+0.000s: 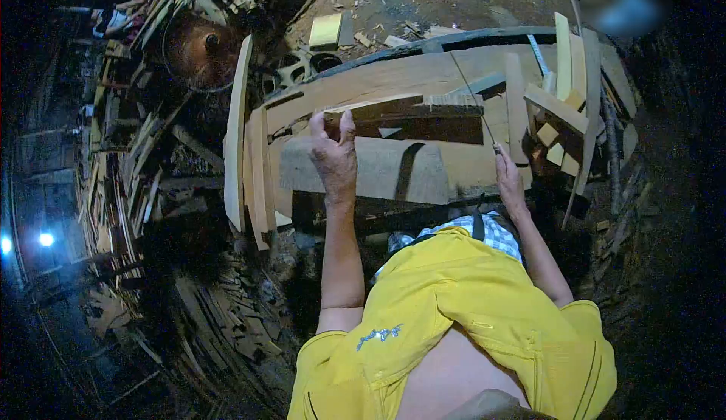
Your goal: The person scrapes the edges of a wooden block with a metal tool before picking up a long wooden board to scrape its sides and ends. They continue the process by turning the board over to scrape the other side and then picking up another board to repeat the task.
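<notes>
My left hand (335,159) is closed at the left end of a dark brown wooden piece (446,127), its thumb and fingers on either side of the near corner. A small pale triangular chip (389,132) lies against that piece. My right hand (511,182) is closed around the lower end of a long thin rod-like tool (473,91), which slants up and to the left across the wood. Its exact kind is too fine to make out. Below the dark piece lies a grey board (340,167) with a dark band across it.
Upright planks (238,140) stand on the left, and more planks (563,106) lean on the right beside small wood blocks (549,134). A yellow-topped block (326,32) sits beyond the bench. A round rusty object (200,49) and heaped wood scraps (128,163) lie left.
</notes>
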The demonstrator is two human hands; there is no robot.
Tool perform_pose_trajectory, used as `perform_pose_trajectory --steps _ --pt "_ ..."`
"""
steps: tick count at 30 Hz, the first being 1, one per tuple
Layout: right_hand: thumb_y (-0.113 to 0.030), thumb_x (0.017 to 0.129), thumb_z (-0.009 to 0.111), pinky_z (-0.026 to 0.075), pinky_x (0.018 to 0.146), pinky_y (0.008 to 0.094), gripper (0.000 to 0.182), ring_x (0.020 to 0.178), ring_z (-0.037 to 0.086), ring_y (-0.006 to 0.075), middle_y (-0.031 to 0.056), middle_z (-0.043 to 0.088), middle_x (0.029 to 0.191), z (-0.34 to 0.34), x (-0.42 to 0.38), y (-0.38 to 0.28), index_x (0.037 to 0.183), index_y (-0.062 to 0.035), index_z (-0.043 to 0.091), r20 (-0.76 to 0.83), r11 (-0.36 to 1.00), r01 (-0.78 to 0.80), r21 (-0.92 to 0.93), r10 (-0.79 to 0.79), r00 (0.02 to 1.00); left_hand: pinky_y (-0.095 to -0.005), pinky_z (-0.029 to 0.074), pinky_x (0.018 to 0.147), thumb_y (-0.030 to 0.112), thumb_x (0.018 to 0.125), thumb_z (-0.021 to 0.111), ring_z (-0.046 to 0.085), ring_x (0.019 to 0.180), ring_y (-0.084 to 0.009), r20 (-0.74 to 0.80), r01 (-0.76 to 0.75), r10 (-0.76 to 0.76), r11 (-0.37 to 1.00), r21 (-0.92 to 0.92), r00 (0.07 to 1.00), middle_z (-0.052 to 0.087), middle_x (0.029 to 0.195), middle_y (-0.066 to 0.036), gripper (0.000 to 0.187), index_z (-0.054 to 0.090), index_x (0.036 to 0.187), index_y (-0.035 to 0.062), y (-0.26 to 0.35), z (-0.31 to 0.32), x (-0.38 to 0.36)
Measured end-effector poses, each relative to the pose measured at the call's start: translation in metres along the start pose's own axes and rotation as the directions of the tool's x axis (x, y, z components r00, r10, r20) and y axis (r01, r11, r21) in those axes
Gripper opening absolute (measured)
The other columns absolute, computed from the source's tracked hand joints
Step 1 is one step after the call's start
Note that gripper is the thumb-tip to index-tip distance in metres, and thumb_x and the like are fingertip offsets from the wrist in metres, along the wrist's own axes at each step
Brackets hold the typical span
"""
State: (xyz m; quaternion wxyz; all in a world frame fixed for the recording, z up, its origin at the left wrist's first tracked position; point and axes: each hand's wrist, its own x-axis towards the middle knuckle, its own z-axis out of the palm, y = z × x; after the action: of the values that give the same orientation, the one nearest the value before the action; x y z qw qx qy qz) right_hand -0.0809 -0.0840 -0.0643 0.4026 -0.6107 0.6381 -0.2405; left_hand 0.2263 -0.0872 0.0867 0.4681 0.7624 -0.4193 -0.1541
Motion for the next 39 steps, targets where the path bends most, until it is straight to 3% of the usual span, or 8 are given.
perform_pose_trajectory --steps 5,15,19,24,31,33,37,39 --pt "-0.031 0.092 0.037 0.040 0.087 0.0362 0.039 0.105 0.051 0.0303 0.0171 0.053 0.113 -0.015 0.000 0.004 0.124 -0.0090 0.043 0.040 0.992 0.105 0.066 -0.108 0.993 -0.0334 0.042 0.074 0.034 0.083 0.056 0.053 0.081 -0.0220 -0.055 -0.124 0.137 0.974 0.191 0.989 0.055 0.084 -0.014 0.038 0.051 0.094 -0.0016 -0.004 0.046 -0.003" --pt "-0.021 0.088 0.044 0.045 0.077 0.0386 0.035 0.090 0.056 0.0320 0.0152 0.057 0.101 -0.022 -0.001 -0.092 0.123 -0.0197 0.043 0.254 0.837 0.519 0.172 -0.547 0.798 -0.0320 0.041 0.075 0.015 0.087 0.049 0.052 0.079 -0.0208 0.225 -0.083 0.087 0.996 -0.024 0.970 0.055 0.089 -0.013 0.035 0.041 0.117 -0.0006 -0.022 0.029 -0.024" --pt "-0.020 0.088 0.046 0.046 0.076 0.0382 0.035 0.088 0.056 0.0322 0.0146 0.058 0.098 -0.018 0.006 -0.097 0.122 -0.0193 0.044 0.477 0.897 0.441 0.040 -0.405 0.780 -0.0305 0.042 0.076 0.014 0.087 0.050 0.053 0.084 -0.0197 0.246 -0.080 0.055 0.993 0.090 0.968 0.056 0.092 -0.014 0.034 0.042 0.116 -0.0009 -0.019 0.024 -0.025" --pt "-0.019 0.087 0.047 0.046 0.077 0.0381 0.037 0.092 0.056 0.0320 0.0137 0.057 0.104 0.018 0.031 -0.043 0.123 -0.0208 0.043 0.326 0.926 0.369 0.081 -0.375 0.868 -0.0287 0.042 0.077 0.023 0.087 0.053 0.053 0.086 -0.0183 0.171 -0.027 0.045 0.994 -0.109 0.984 0.058 0.094 -0.012 0.039 0.043 0.116 -0.0014 -0.033 0.031 -0.025" --pt "-0.026 0.089 0.042 0.046 0.074 0.0405 0.034 0.089 0.057 0.0337 0.0155 0.058 0.101 0.022 0.034 -0.042 0.123 -0.0245 0.043 0.218 0.838 0.530 0.132 -0.546 0.809 -0.0282 0.042 0.076 0.024 0.087 0.053 0.052 0.085 -0.0165 0.170 0.036 -0.025 0.997 -0.062 0.985 0.057 0.093 -0.010 0.041 0.042 0.117 -0.0015 -0.034 0.031 -0.022" --pt "-0.028 0.090 0.040 0.046 0.069 0.0443 0.032 0.082 0.057 0.0352 0.0183 0.058 0.091 0.040 0.054 -0.006 0.121 -0.0246 0.045 0.315 0.961 0.242 -0.136 -0.190 0.930 -0.0280 0.042 0.077 0.026 0.087 0.054 0.052 0.084 -0.0170 0.177 0.061 -0.049 0.996 -0.058 0.983 0.057 0.092 -0.009 0.045 0.041 0.120 -0.0009 -0.040 0.029 -0.022" --pt "-0.025 0.090 0.039 0.044 0.066 0.0418 0.032 0.078 0.057 0.0341 0.0178 0.058 0.085 0.046 0.072 0.029 0.120 -0.0161 0.046 0.251 0.962 0.212 -0.172 -0.166 0.954 -0.0281 0.043 0.078 0.028 0.086 0.054 0.052 0.086 -0.0178 0.155 0.180 -0.147 0.957 -0.226 0.977 0.055 0.097 -0.008 0.049 0.039 0.124 -0.0002 -0.041 0.029 -0.026" --pt "-0.030 0.089 0.042 0.045 0.063 0.0458 0.031 0.077 0.057 0.0359 0.0202 0.057 0.080 0.047 0.072 0.029 0.119 -0.0237 0.047 0.225 0.970 0.186 -0.156 -0.148 0.963 -0.0280 0.044 0.078 0.027 0.086 0.054 0.052 0.090 -0.0174 0.017 -0.051 0.050 0.988 0.148 0.999 0.052 0.105 -0.009 0.051 0.037 0.126 0.0004 -0.051 0.029 -0.026"
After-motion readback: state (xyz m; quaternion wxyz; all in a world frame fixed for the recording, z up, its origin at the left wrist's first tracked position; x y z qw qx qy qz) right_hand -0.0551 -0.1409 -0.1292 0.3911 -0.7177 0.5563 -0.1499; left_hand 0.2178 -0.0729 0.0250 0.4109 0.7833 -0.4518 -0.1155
